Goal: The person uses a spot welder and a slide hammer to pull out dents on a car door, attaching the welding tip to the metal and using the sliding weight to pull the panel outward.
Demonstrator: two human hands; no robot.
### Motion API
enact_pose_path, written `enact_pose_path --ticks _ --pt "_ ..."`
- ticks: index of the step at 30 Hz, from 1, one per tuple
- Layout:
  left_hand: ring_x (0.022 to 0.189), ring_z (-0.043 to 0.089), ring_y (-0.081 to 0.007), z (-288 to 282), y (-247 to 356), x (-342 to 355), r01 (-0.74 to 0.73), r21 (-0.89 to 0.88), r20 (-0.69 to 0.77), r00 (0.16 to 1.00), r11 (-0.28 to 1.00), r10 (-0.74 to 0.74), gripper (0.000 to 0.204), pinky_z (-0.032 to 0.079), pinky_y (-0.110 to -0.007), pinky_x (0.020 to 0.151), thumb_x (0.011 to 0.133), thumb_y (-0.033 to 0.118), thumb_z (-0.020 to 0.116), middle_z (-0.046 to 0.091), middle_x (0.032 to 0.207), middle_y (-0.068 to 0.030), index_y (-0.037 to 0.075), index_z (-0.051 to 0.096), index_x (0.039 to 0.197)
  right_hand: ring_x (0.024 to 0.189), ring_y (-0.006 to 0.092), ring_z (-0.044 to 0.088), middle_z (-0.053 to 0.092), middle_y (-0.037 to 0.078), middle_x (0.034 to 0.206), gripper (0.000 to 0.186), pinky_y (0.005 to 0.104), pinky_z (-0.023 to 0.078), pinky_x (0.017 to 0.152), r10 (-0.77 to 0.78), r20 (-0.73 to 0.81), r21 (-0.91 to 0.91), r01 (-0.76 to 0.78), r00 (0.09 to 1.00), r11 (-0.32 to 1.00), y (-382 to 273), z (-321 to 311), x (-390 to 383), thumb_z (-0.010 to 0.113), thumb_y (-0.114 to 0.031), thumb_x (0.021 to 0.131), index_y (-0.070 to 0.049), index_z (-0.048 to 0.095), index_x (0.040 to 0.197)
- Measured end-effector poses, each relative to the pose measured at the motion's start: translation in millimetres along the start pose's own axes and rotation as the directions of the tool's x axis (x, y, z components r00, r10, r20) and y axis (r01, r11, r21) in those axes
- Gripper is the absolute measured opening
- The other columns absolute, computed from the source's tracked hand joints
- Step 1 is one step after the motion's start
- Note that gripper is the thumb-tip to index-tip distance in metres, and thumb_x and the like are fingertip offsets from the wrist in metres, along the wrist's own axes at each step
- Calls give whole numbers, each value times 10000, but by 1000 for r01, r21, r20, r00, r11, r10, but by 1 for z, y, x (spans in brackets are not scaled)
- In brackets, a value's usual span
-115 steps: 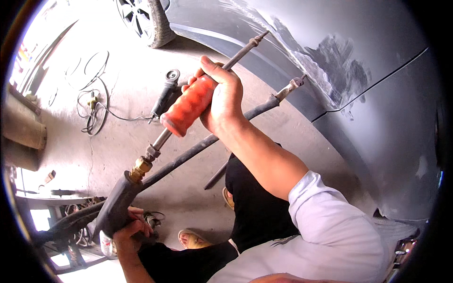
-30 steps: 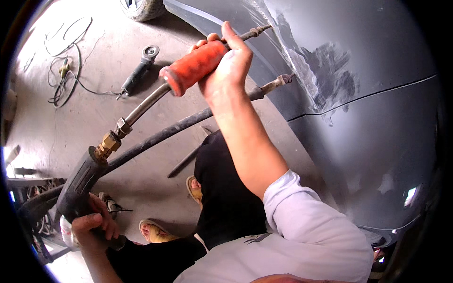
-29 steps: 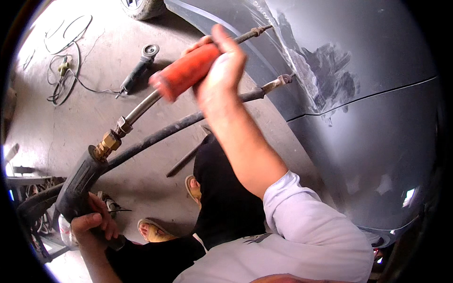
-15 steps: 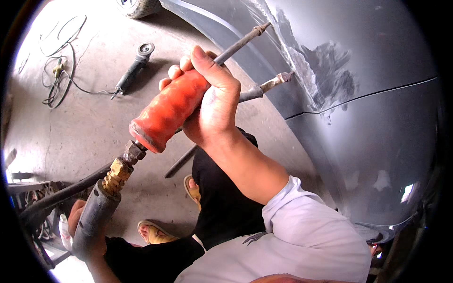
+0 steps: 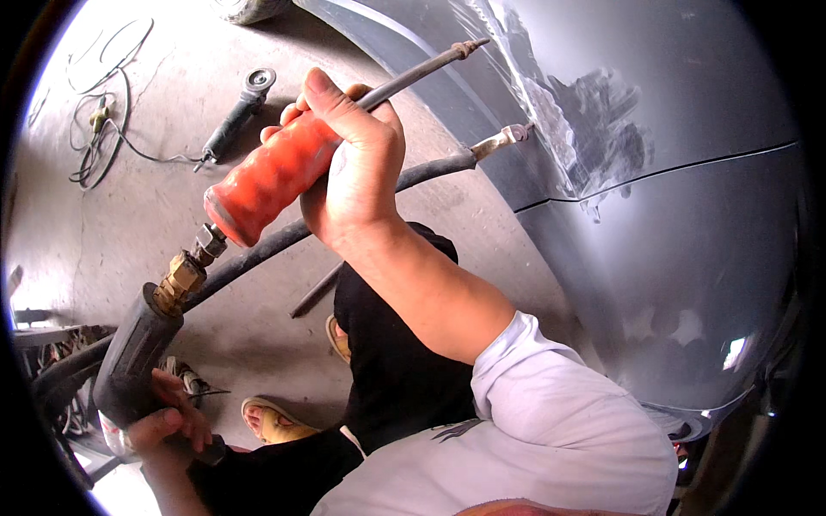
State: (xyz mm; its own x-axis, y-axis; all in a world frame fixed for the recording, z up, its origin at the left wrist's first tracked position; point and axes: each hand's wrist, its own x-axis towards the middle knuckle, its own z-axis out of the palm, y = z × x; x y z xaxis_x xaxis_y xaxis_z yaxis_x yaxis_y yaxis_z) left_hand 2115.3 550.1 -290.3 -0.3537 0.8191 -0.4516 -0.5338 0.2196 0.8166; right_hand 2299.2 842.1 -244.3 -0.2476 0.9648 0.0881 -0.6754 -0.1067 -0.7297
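My right hand is closed around the ribbed red sliding weight of a slide hammer dent puller. From the thumb side of that hand its steel rod runs up to a grey car panel. The rod's tip overlaps the scraped strip of bare metal; whether it touches, I cannot tell. A brass fitting joins the rod to a black pistol handle. My left hand grips this handle at the lower left, some fingers hidden.
A thick black cable passes under the tool to a metal end piece at the panel. On the concrete floor lie an angle grinder, its cord and a thin bar. My sandalled foot is below.
Both hands and the puller's handle have shifted left, away from the panel. The black handle has turned and dropped lower, showing more of my left fingers. The rod tip has barely moved.
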Motion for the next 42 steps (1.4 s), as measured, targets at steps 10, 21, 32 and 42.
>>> enact_pose_path --ticks 10,21,32,42 --pt "332 444 -172 6 2 4 -6 19 16 1000 1000 5 458 457 -344 334 675 225 706 468 567 -53 -10 578 1046 745 184 622 569 55 802 359 417 590 699 -27 38 -7 28 999 1000 -5 -3 3 794 -239 891 -129 471 777" --pt "332 429 -170 7 2 4 -7 15 20 1000 1000 6 485 447 -344 334 669 242 697 461 574 -46 -12 568 1061 745 186 615 560 56 796 361 416 587 696 -18 28 11 17 999 1000 -6 -4 3 796 -237 883 -127 468 776" --pt "334 438 -164 1 -3 2 -18 79 -3 1000 997 18 512 438 -337 328 659 275 706 449 564 -33 -11 561 1058 731 189 620 571 66 795 333 407 584 712 -23 47 -15 24 999 1000 -6 -7 3 789 -263 892 -107 512 795" --pt "323 444 -158 -2 -3 5 -52 18 47 998 998 51 500 434 -332 316 685 259 742 452 537 -18 6 572 1081 730 182 620 579 68 793 343 408 584 724 -29 77 -32 31 997 999 -6 -7 5 797 -283 888 -100 520 801"
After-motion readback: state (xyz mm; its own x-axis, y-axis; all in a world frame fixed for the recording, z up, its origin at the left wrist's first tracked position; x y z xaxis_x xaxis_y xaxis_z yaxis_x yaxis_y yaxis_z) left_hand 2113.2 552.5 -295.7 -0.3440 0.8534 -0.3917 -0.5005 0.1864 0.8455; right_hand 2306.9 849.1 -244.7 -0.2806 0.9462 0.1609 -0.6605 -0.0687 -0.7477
